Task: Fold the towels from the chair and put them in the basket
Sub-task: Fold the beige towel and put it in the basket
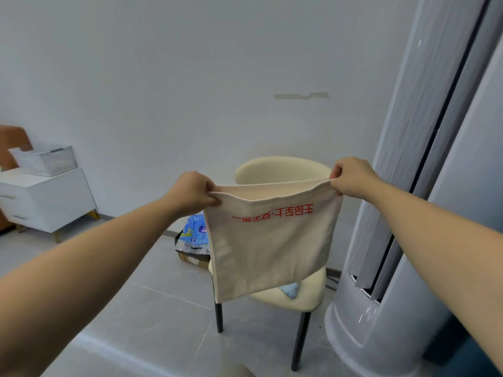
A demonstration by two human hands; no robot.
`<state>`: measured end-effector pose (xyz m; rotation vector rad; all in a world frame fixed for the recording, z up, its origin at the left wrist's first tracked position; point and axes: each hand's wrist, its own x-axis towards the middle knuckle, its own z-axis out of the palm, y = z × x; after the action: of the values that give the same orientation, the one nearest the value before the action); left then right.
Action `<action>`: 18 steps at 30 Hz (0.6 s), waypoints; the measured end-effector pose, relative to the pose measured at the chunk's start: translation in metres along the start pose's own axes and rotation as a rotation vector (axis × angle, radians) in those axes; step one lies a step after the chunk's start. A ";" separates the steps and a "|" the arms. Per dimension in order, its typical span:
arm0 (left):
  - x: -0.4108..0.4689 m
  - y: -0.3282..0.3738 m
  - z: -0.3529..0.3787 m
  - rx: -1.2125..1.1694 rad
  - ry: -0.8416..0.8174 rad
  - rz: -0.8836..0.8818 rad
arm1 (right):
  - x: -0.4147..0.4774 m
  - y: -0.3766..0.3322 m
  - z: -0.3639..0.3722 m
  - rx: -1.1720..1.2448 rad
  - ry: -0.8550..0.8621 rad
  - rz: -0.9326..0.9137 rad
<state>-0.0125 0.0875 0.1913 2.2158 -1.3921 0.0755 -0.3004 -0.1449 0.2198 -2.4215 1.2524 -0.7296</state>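
A beige towel [269, 246] with red printed characters hangs doubled over in the air in front of the cream chair [280, 170]. My left hand [190, 191] pinches its upper left corner and my right hand [351, 175] pinches its upper right corner. Both layers' top edges show between the hands. Part of a light blue cloth [290, 289] lies on the chair seat, mostly hidden behind the towel. The white basket [46, 160] stands on a white cabinet at the far left.
The white cabinet [49, 202] sits by the wall at left. A cardboard box with blue packets [194, 238] lies on the floor behind the chair. A tall grey standing air conditioner [394, 268] fills the right side. Grey tiled floor lies in front.
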 end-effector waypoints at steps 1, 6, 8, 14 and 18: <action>0.001 0.000 -0.001 -0.007 0.018 0.007 | -0.001 0.000 -0.001 -0.002 0.000 0.008; 0.002 -0.002 -0.009 0.067 -0.046 0.083 | -0.005 0.000 -0.006 -0.010 0.012 0.054; -0.001 -0.001 -0.013 0.072 -0.031 0.087 | -0.007 -0.001 -0.008 0.005 0.016 0.079; -0.011 0.009 -0.023 -0.021 0.059 0.037 | -0.014 -0.004 -0.015 -0.020 0.014 0.116; -0.016 0.014 -0.030 -0.123 0.077 0.004 | -0.018 -0.003 -0.019 0.020 0.036 0.140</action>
<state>-0.0254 0.1100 0.2180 2.0872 -1.3238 0.0735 -0.3184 -0.1293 0.2315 -2.2865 1.4056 -0.7439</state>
